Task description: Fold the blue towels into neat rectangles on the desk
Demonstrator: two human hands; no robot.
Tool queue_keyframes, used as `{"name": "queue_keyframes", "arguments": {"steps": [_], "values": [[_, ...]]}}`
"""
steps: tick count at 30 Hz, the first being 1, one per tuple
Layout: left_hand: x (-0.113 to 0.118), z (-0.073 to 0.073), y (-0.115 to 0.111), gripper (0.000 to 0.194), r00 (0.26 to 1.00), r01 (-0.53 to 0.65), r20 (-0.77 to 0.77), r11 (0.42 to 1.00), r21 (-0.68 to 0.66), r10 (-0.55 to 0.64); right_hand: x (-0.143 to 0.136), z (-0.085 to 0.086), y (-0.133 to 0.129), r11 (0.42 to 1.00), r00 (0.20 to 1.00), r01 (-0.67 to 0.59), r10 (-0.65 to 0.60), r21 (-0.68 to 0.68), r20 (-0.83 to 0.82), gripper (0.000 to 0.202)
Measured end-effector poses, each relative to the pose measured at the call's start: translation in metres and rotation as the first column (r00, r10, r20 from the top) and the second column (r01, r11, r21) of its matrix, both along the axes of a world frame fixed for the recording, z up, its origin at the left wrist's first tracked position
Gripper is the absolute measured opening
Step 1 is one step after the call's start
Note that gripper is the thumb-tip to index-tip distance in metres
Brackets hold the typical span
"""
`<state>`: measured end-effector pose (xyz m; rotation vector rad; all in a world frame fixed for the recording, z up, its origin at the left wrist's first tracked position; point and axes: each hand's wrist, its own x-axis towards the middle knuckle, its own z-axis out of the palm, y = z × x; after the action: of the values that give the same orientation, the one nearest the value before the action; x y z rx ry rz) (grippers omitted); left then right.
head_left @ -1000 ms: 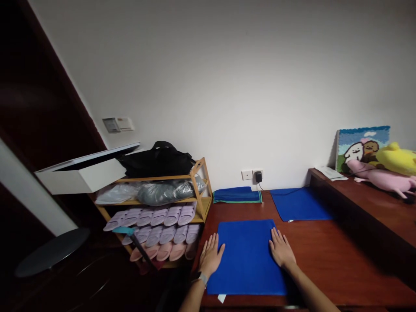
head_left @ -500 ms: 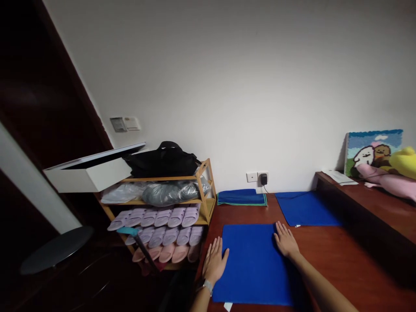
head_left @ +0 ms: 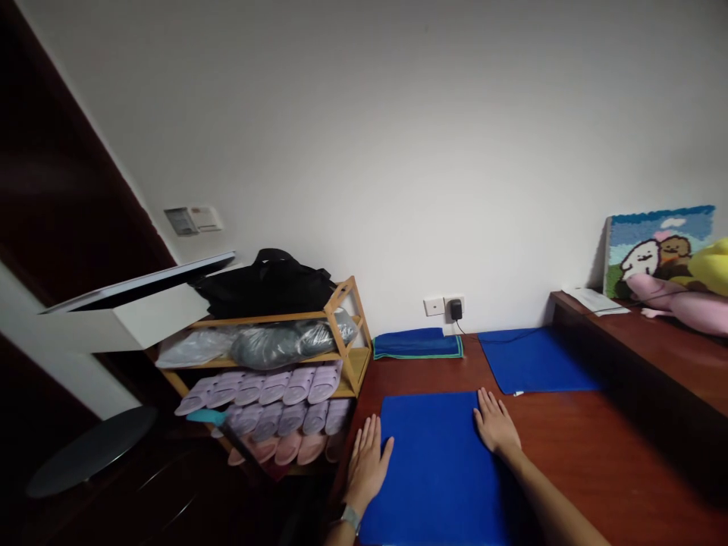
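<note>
A blue cloth (head_left: 433, 462) lies spread flat on the reddish-brown wooden table (head_left: 591, 455). My left hand (head_left: 368, 461) rests palm down at the cloth's left edge, fingers stretched out and thumb apart on the cloth. On the opposite side my right hand (head_left: 496, 422) lies flat by the upper right corner, its fingers extended and touching the edge. Neither hand grips anything. Behind my right hand is a second flat blue cloth (head_left: 535, 360) with a small white tag. A folded blue cloth with green trim (head_left: 418, 344) sits against the wall.
Left of the table stands a wooden rack (head_left: 341, 334) with slippers (head_left: 296, 383), plastic-wrapped items and a black bag (head_left: 267, 284). A white box (head_left: 153, 315) juts out beside it. A plugged adapter (head_left: 456, 309) trails a cable. Plush toys (head_left: 682, 303) lie on the raised ledge at right.
The view has shifted and tilted slightly, so the rack and cloths appear a little further left. Both hands stay flat at the cloth's two sides.
</note>
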<state>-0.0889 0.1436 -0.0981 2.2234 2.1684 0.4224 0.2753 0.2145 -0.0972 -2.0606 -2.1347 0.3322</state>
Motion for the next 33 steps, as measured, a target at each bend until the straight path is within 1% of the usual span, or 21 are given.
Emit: {"name": "queue_keyframes", "arguments": {"steps": [1, 3, 4, 6, 8, 9, 10, 11, 12, 13, 15, 17, 21, 23, 25, 26, 28, 31, 33], "values": [[0.011, 0.003, 0.003, 0.071, 1.0, 0.016, -0.002, 1.0, 0.024, -0.016, 0.0, 0.0, 0.0, 1.0, 1.0, -0.002, 0.002, -0.001, 0.0, 0.072], [0.046, 0.009, 0.013, 0.069, 0.994, 0.111, -0.002, 0.993, 0.045, -0.111, 0.0, 0.0, 0.001, 1.0, 1.0, -0.005, 0.005, 0.0, 0.001, 0.072], [0.069, 0.013, 0.019, 0.068, 0.982, 0.186, 0.002, 0.982, 0.038, -0.186, 0.0, 0.0, 0.001, 1.0, 1.0, -0.007, 0.007, 0.002, -0.001, 0.072], [0.119, 0.017, 0.032, 0.067, 0.942, 0.335, 0.024, 0.942, 0.019, -0.335, 0.001, 0.0, 0.001, 1.0, 1.0, -0.006, 0.006, 0.006, -0.005, 0.071], [0.166, 0.017, 0.047, 0.068, 0.902, 0.428, 0.07, 0.904, -0.011, -0.427, 0.002, -0.002, 0.001, 1.0, 1.0, -0.008, 0.008, 0.011, -0.001, 0.071], [0.185, 0.016, 0.054, 0.068, 0.894, 0.444, 0.082, 0.896, -0.017, -0.441, 0.002, -0.003, 0.002, 1.0, 1.0, -0.015, 0.015, 0.016, 0.006, 0.07], [0.2, 0.014, 0.06, 0.069, 0.89, 0.451, 0.093, 0.892, -0.024, -0.447, 0.003, -0.003, 0.002, 0.999, 1.0, -0.025, 0.025, 0.022, 0.013, 0.069], [0.211, 0.012, 0.065, 0.07, 0.889, 0.451, 0.099, 0.892, -0.029, -0.446, 0.003, -0.004, 0.003, 0.999, 0.999, -0.037, 0.036, 0.027, 0.018, 0.069], [0.216, 0.009, 0.069, 0.07, 0.89, 0.45, 0.102, 0.893, -0.033, -0.445, 0.004, -0.005, 0.003, 0.998, 0.999, -0.046, 0.045, 0.033, 0.021, 0.068], [0.217, 0.007, 0.072, 0.069, 0.889, 0.452, 0.105, 0.891, -0.037, -0.446, 0.004, -0.005, 0.003, 0.998, 0.999, -0.05, 0.049, 0.036, 0.021, 0.068], [0.205, 0.004, 0.075, 0.068, 0.888, 0.454, 0.107, 0.89, -0.043, -0.448, 0.003, -0.005, 0.004, 0.999, 0.999, -0.037, 0.036, 0.036, 0.019, 0.069], [0.178, 0.003, 0.074, 0.07, 0.908, 0.416, 0.091, 0.907, -0.064, -0.41, 0.002, -0.003, 0.003, 0.999, 1.0, -0.017, 0.017, 0.034, 0.012, 0.069], [0.1, 0.007, 0.073, 0.076, 0.969, 0.247, 0.032, 0.96, -0.13, -0.245, 0.001, 0.002, 0.001, 1.0, 1.0, -0.007, 0.008, 0.03, -0.012, 0.07], [0.061, 0.008, 0.074, 0.077, 0.984, 0.176, 0.024, 0.976, -0.132, -0.174, 0.001, 0.004, 0.0, 1.0, 1.0, -0.004, 0.004, 0.023, -0.015, 0.07], [0.031, 0.009, 0.074, 0.078, 0.993, 0.117, 0.037, 0.985, -0.126, -0.113, 0.001, 0.005, -0.001, 1.0, 1.0, 0.001, -0.001, 0.014, -0.011, 0.07], [0.019, 0.009, 0.075, 0.079, 0.995, 0.097, 0.048, 0.988, -0.123, -0.092, 0.001, 0.005, -0.001, 1.0, 1.0, 0.002, -0.002, 0.01, -0.012, 0.07], [0.004, 0.011, 0.074, 0.079, 0.996, 0.073, 0.067, 0.99, -0.124, -0.065, 0.001, 0.005, -0.002, 1.0, 1.0, 0.003, -0.003, -0.001, -0.017, 0.071], [-0.008, 0.012, 0.066, 0.078, 0.996, 0.041, 0.078, 0.991, -0.124, -0.031, 0.001, 0.005, -0.001, 1.0, 1.0, 0.004, -0.004, -0.009, -0.024, 0.071], [-0.015, 0.009, 0.054, 0.076, 0.996, 0.018, 0.087, 0.994, -0.111, -0.008, 0.001, 0.004, -0.001, 1.0, 1.0, 0.006, -0.006, -0.006, -0.017, 0.071]]}}
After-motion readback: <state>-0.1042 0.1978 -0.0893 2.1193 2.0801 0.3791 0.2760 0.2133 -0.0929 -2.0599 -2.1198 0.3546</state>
